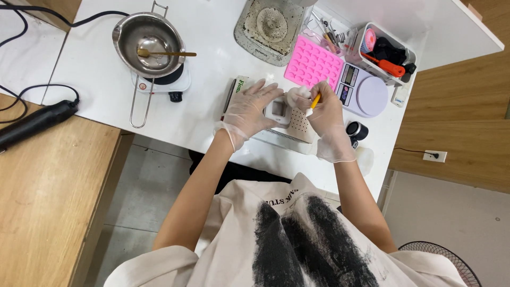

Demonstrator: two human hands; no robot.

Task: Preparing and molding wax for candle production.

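My cream shirt with broad black brush strokes (297, 239) fills the bottom of the view, and both bare forearms reach up from it to the white tabletop (212, 32).

My left hand (249, 112), in a thin clear glove, lies spread over a small white block mould with a square hollow (278, 110). The fingers are loosely curled around its left side and top, steadying it against the surface. My right hand (328, 121), gloved the same way, has its fingers pinched tight on a slim yellow-handled tool (315, 101), whose tip points down and left toward a small white lump (298, 94) that sits just above the mould, between my two hands. Whether the tip touches the lump I cannot tell. Under the hands lies a pale perforated board (300, 128), and just right of my right wrist stands a small black round cap (357, 131).

A little farther off, beside my right hand, sits a lilac digital kitchen scale with a round platform (367, 94). Touching its left edge is a pink silicone mould tray with many small cavities (313, 65). Beyond the scale stands a clear bin of black and orange tools (387, 53).

To the far left a steel double-boiler pot (150, 43) rests on a small white electric hotplate (162, 82), with a gold spoon (166, 53) lying in it. At the far edge is a grey crusted tray (270, 26).
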